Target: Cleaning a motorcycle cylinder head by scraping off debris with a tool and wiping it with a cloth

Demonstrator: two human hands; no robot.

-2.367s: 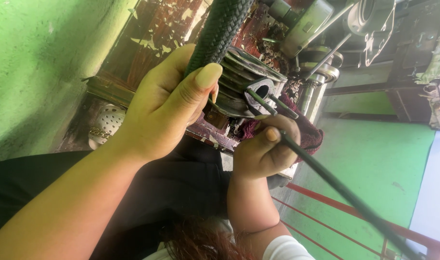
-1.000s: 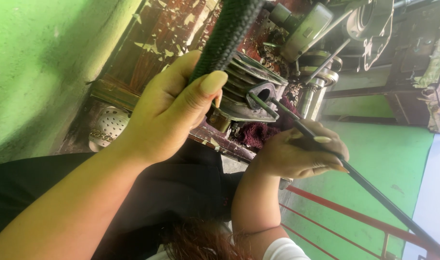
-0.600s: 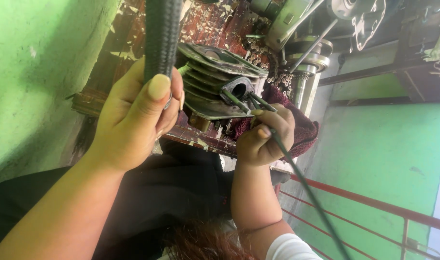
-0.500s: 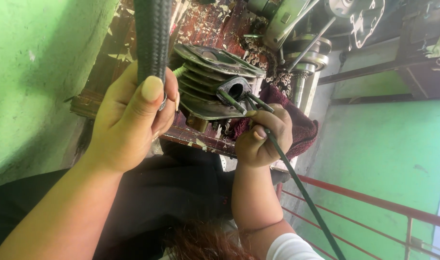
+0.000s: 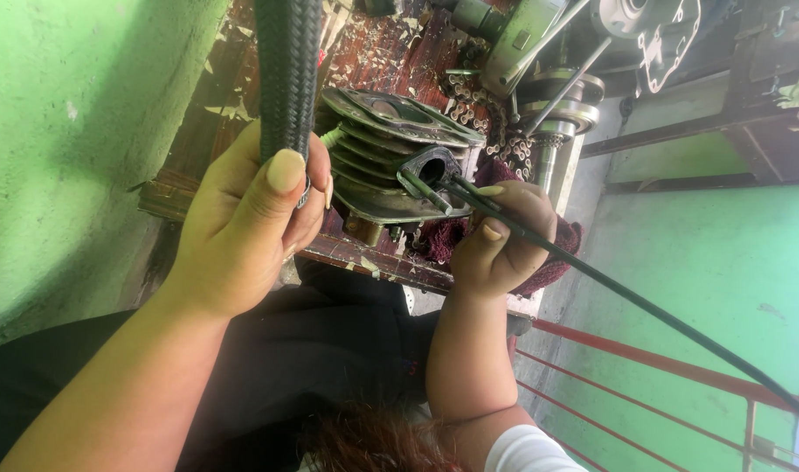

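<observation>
Left hand (image 5: 246, 223): closed around a thick black braided hose (image 5: 287, 74), thumb pressed flat on its front, a ring on one finger; hose running up out of the fist and off the top edge. Right hand (image 5: 502, 236): pinched shut on a thin black tube (image 5: 644, 306), fingers gripping near its tip; tube trailing away from the hand to the lower right edge. Finned metal cylinder (image 5: 390, 157): between the two hands, resting on a worn wooden bench (image 5: 364, 61); tube tip at the dark round port on the cylinder's side, just above the right fingers. Dark red rag (image 5: 447, 240): beneath the right hand. Chain and metal parts (image 5: 539, 79): beyond the right hand. Green wall (image 5: 76, 131): beside the left hand.
</observation>
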